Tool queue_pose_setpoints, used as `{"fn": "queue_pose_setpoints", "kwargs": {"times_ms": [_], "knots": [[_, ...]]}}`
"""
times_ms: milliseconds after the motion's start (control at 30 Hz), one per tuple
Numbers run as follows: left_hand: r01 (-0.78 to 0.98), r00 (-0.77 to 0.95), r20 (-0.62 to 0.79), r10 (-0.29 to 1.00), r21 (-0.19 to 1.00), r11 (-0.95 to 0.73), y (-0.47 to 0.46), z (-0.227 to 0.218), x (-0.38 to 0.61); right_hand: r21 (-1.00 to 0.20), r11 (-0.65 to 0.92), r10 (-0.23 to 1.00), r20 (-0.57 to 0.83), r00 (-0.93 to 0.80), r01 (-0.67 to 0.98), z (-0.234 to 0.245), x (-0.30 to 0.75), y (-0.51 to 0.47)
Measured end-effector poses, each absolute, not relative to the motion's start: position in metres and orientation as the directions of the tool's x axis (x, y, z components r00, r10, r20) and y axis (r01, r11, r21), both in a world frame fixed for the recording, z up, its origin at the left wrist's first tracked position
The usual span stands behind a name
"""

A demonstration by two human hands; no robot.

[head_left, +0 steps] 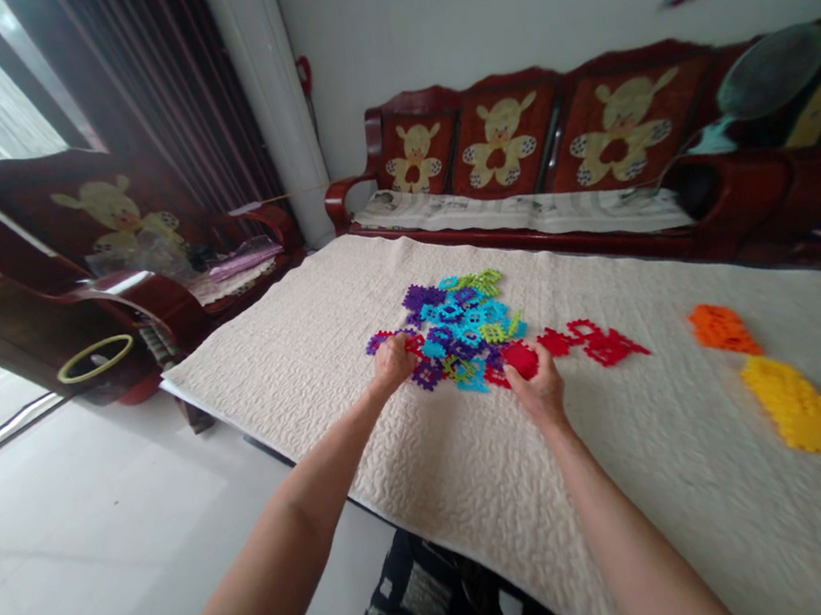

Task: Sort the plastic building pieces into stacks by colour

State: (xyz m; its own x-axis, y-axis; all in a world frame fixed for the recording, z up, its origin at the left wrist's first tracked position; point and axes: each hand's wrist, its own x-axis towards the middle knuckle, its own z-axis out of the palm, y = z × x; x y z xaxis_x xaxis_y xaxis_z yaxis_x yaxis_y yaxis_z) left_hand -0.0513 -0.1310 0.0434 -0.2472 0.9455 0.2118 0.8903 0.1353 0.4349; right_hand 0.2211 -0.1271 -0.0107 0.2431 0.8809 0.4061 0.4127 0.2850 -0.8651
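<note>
A pile of foam-like interlocking pieces with notched edges lies on the cream quilted cloth; purple pieces (424, 298), blue pieces (483, 316) and green pieces (483, 283) are mixed in it. At the pile's left side, my left hand (390, 363) is closed with its fingertips on a red notched piece (414, 346). My right hand (542, 386), at the near right of the pile, grips a solid red piece (520, 361) between thumb and fingers. Several loose red pieces (603, 345) trail off to the right.
An orange stack (723, 330) and a yellow stack (796, 406) of pieces rest on the table's cloth (689, 472) at right. A wooden sofa (580, 215) stands behind, a wooden armchair (151, 291) at left. A bin (113, 377) is on the floor.
</note>
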Motion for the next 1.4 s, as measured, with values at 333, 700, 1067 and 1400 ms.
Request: {"fn": "queue_pose_setpoints", "kwargs": {"times_ms": [333, 700, 1067, 1400], "knots": [[0.731, -0.375, 0.293, 0.88, 0.676, 0.087, -0.123, 0.07, -0.018, -0.954, 0.243, 0.926, 0.283, 0.252, 0.177, -0.003, 0.224, -0.137], [0.704, -0.155, 0.275, 0.949, 0.705, -0.09, -0.124, 0.048, 0.084, -0.952, 0.277, 0.952, 0.291, 0.093, 0.133, 0.009, 0.224, -0.145], [0.765, 0.046, 0.229, 0.972, 0.618, -0.182, -0.134, 0.049, 0.1, -0.973, 0.225, 0.962, 0.229, 0.146, 0.045, 0.005, 0.226, -0.139], [0.77, 0.092, 0.185, 0.978, 0.609, -0.188, -0.135, 0.046, 0.093, -0.972, 0.23, 0.965, 0.235, 0.12, 0.054, -0.001, 0.222, -0.141]]}}
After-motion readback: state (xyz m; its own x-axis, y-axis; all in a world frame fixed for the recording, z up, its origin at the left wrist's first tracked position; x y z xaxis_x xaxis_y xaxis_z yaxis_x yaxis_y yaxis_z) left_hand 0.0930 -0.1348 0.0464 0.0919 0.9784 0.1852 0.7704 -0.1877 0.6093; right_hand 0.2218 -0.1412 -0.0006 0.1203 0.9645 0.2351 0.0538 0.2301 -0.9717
